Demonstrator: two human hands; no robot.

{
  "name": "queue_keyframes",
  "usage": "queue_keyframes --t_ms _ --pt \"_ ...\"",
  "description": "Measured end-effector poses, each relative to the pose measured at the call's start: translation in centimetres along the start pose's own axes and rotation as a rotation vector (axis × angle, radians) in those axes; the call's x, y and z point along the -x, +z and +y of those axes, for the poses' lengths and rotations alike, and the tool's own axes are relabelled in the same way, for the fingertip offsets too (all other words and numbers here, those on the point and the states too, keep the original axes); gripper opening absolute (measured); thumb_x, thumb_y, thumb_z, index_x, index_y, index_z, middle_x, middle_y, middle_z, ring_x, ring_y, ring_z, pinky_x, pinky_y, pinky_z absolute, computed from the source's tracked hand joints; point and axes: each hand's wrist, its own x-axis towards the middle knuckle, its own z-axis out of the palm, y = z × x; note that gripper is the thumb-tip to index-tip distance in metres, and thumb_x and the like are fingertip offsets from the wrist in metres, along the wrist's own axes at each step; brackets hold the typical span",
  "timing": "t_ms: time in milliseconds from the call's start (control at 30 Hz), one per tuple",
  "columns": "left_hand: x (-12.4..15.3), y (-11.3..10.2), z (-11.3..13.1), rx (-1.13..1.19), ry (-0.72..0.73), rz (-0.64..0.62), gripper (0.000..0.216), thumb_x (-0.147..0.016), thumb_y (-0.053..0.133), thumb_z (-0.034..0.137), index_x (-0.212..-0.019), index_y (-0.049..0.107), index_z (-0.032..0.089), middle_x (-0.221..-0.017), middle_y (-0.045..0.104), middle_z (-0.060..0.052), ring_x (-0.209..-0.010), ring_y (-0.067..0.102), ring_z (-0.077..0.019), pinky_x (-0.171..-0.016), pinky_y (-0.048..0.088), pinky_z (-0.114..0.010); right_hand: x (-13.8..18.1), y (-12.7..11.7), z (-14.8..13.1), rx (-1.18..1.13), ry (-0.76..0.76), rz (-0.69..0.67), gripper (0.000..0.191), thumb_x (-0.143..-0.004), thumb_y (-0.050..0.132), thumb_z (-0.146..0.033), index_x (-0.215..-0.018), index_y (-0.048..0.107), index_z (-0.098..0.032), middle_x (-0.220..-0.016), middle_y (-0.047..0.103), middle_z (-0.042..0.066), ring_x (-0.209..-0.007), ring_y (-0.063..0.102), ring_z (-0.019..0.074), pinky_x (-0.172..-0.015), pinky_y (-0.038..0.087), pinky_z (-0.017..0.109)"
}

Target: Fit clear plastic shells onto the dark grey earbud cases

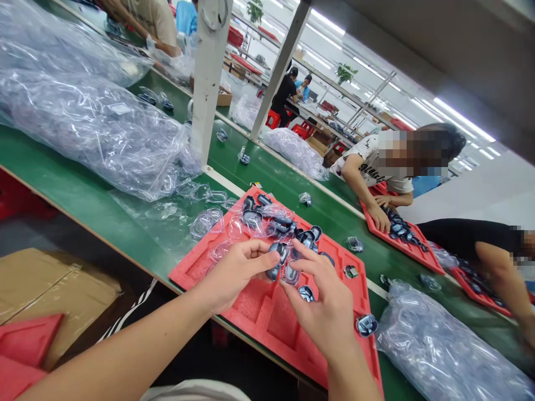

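The left hand (242, 267) pinches a dark case (278, 252). The right hand (324, 289), fingers bent, holds a clear cover (291, 273) just beside it, over the red tray (284, 320) on the bench (75, 186). They seem to be bringing the parts together; next calls for gentle lining up.

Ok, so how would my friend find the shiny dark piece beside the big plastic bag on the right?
Find the red tray under the hands, then go right past the right hand. On the tray's right edge, beside the big clear bag, is a shiny dark rounded piece. It's alone on that edge, away from the heap of dark parts.
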Motion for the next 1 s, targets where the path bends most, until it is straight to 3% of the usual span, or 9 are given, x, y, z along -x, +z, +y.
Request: queue_keyframes --t_ms 333,533,667,733,800,867,900,1000 --pt "0.6 -0.6 0.6 0.137 -0.013 -0.056 0.032 -0.085 0.083 0.044 -0.081 0.073 0.014 -0.077 0.065 -0.002 -0.071 0.058 -0.0116 -0.071 0.049 -0.024 -0.4 0.3 -0.2 0.145 -0.115 0.009 0.024 -0.092 0.071 -0.013 -0.107 0.080 -0.030 -0.148 0.063 0.014 -0.098 0.069 0.0259 -0.079 0.061 0.045" --pt "1.4 -1.1 1.2 0.238 -0.051 -0.075 0.028 -0.091 0.078 0.041 -0.082 0.074 0.015 -0.080 0.067 -0.002 -0.073 0.059 -0.0101 -0.071 0.053 -0.021 -1.0 0.0 -1.1 0.091 -0.132 -0.048 0.027 -0.090 0.074 -0.017 -0.111 0.080 -0.032 -0.157 0.056 0.011 -0.103 0.065 0.0293 -0.088 0.058 0.051" --pt "1.9 -2.0 1.9 0.294 -0.059 0.031 0.025 -0.089 0.080 0.042 -0.083 0.075 0.018 -0.084 0.067 -0.001 -0.076 0.059 -0.0112 -0.069 0.055 -0.021 -2.2 -0.6 -0.8 -0.068 -0.104 -0.252 0.048 -0.091 0.077 -0.042 -0.139 0.067 -0.038 -0.169 0.040 0.007 -0.129 0.058 0.0349 -0.107 0.050 0.056" --pt "2.0 -2.9 2.5 0.274 -0.061 0.088 0.026 -0.089 0.080 0.044 -0.088 0.075 0.019 -0.087 0.067 -0.002 -0.077 0.059 -0.0120 -0.070 0.056 -0.023 -4.5 -0.4 0.6 -0.208 -0.058 -0.331 0.059 -0.095 0.067 -0.060 -0.150 0.057 -0.040 -0.172 0.035 0.004 -0.146 0.047 0.0356 -0.117 0.043 0.056" --pt "2.1 -4.1 3.0 0.234 -0.058 0.118 0.028 -0.091 0.077 0.047 -0.095 0.074 0.019 -0.089 0.067 -0.003 -0.077 0.059 -0.0128 -0.070 0.056 -0.024 -8.7 0.8 3.0 -0.301 0.041 -0.325 0.054 -0.101 0.051 -0.065 -0.147 0.060 -0.039 -0.169 0.042 0.002 -0.151 0.043 0.0333 -0.121 0.039 0.055" --pt "2.3 -5.3 3.5 0.214 -0.036 0.134 0.029 -0.093 0.075 0.047 -0.099 0.074 0.019 -0.089 0.067 -0.004 -0.076 0.059 -0.0131 -0.069 0.055 -0.024 -14.2 3.2 6.0 -0.218 0.213 -0.297 0.039 -0.106 0.049 -0.051 -0.132 0.071 -0.031 -0.152 0.062 0.004 -0.141 0.055 0.0293 -0.119 0.041 0.049" --pt "2.3 -5.8 3.8 0.217 -0.018 0.140 0.028 -0.093 0.074 0.047 -0.100 0.074 0.019 -0.088 0.067 -0.003 -0.075 0.059 -0.0131 -0.070 0.055 -0.025 -17.1 4.8 7.5 -0.085 0.348 -0.360 0.034 -0.106 0.051 -0.043 -0.129 0.071 -0.029 -0.144 0.068 0.004 -0.134 0.061 0.0263 -0.116 0.045 0.045" --pt "2.4 -7.0 4.6 0.262 0.015 0.178 0.025 -0.094 0.073 0.045 -0.097 0.073 0.020 -0.087 0.069 -0.003 -0.075 0.061 -0.0141 -0.073 0.056 -0.027 -24.6 10.2 11.0 0.035 0.515 -0.500 0.024 -0.099 0.067 -0.031 -0.113 0.075 -0.013 -0.124 0.075 0.016 -0.117 0.069 0.0300 -0.106 0.052 0.045"
